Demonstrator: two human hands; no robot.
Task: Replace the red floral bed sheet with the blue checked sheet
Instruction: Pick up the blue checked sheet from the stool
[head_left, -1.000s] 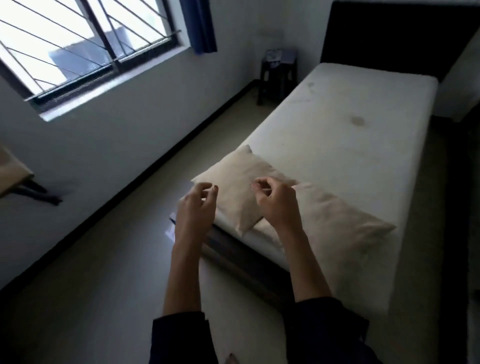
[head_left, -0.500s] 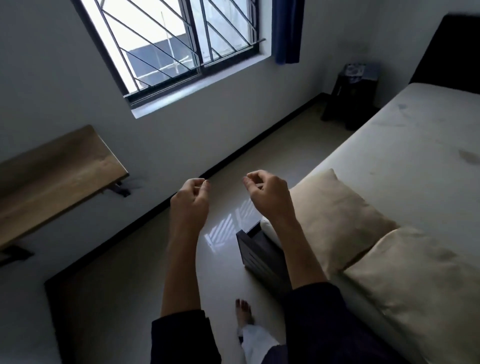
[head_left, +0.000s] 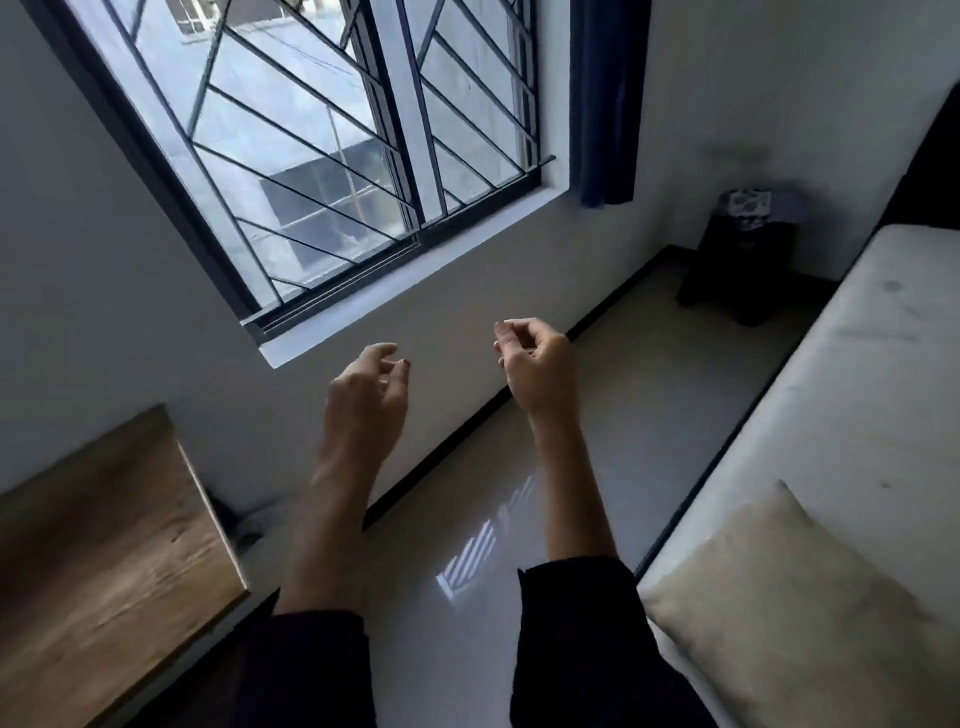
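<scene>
Both hands are raised in mid-air in front of the white wall, above the floor (head_left: 613, 410), and apart from each other. The left hand (head_left: 366, 395) has loosely curled fingers, palm partly turned inward, gripping nothing. The right hand (head_left: 537, 364) has its fingers hooked more tightly toward the thumb, and it too holds nothing. Dark fabric sleeves (head_left: 576, 639) cover both forearms up to mid-arm. The bare mattress (head_left: 841, 405) lies at the right: off-white, flat-topped, matte, with a few small dark stains on its surface. A beige pillow (head_left: 779, 603), soft and slightly creased with one pointed corner, rests on its near end. In the far corner, beside the mattress and the dark headboard (head_left: 930, 171), a dark stool (head_left: 743, 275) carries a folded bluish cloth bundle (head_left: 753, 205) with a white-and-blue patterned part; it is too small to tell whether this is the checked sheet. The floor is pale glossy tile and reflects the window light as striped glare. A black skirting strip (head_left: 467, 431) runs along the wall base. The window (head_left: 322, 171) has a dark metal frame and a grille of slanted bars, with a dark blue curtain (head_left: 608, 98) hanging at its right edge. A wooden tabletop (head_left: 104, 561), brown with visible grain and a straight edge, sits at lower left against the wall.
</scene>
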